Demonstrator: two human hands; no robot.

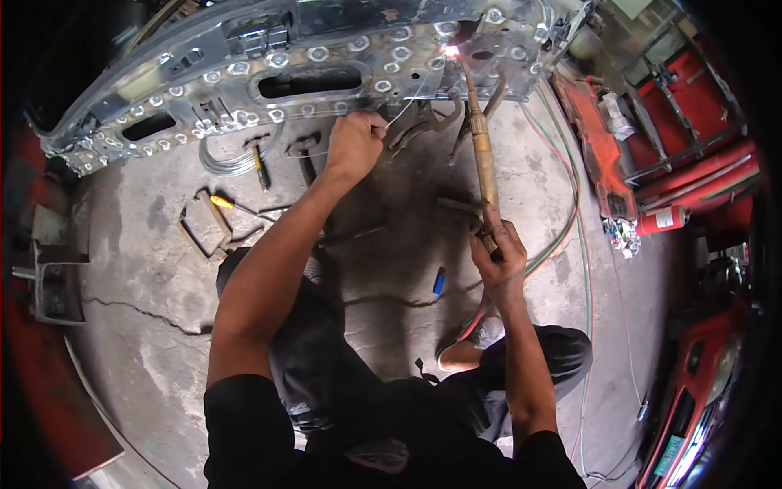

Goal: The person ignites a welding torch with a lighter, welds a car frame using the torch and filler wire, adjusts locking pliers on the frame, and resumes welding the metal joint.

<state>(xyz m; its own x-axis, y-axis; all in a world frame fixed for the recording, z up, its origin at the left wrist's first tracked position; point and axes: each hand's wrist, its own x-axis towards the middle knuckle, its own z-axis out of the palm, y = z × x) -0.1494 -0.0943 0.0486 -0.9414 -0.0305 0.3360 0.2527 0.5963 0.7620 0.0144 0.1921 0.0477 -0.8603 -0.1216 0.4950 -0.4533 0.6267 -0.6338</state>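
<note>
My right hand is wrapped round the rear of a brass welding torch. The torch points up and away, and a bright glow shows at its tip against a bare metal car panel. Round weld spots run along this panel, which also has oval cut-outs. My left hand is closed in a pinch on a thin filler wire, whose far end reaches up towards the glow. Locking pliers hang at the panel's lower edge, between my hands.
Below the panel lie a coil of wire, hammers, a yellow-handled screwdriver and a blue lighter-like object. Red and green hoses run along the right. Red car parts and a red cylinder stand farther right.
</note>
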